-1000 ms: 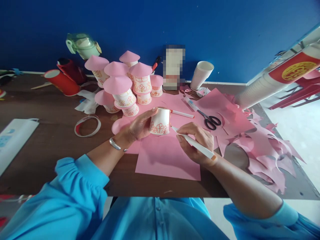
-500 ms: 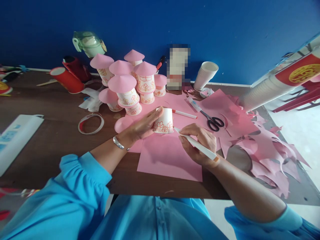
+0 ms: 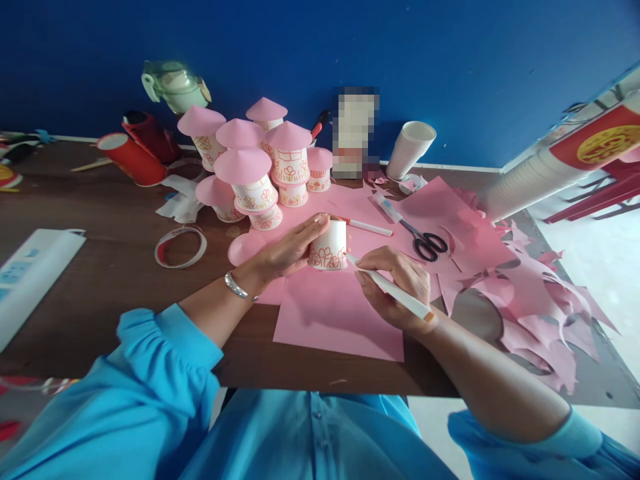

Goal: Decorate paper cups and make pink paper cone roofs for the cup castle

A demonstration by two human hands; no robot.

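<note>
A white paper cup (image 3: 329,244), upside down with its wide rim low, carries orange-red flower drawings around its lower part. My left hand (image 3: 296,248) is closed around the cup's left side, thumb near the top. In my right hand (image 3: 397,283) is a white marker pen (image 3: 397,291), its tip at the cup's lower right side. Beneath the hands lies a pink paper sheet (image 3: 340,327). Another marker (image 3: 369,227) with a red end rests behind the cup. Several decorated cups with pink cone roofs (image 3: 243,166) stand grouped behind my left hand.
Scissors (image 3: 424,244) and a glue tube (image 3: 387,207) lie on pink paper at right, beside pink scraps (image 3: 545,313). A stack of white cups (image 3: 411,150) stands near the blue wall. A tape roll (image 3: 181,247) and red cups (image 3: 131,159) are at left.
The cup has turned slightly in my left hand and sits a little lower and to the right. My right hand keeps the marker at the cup's edge, almost unmoved.
</note>
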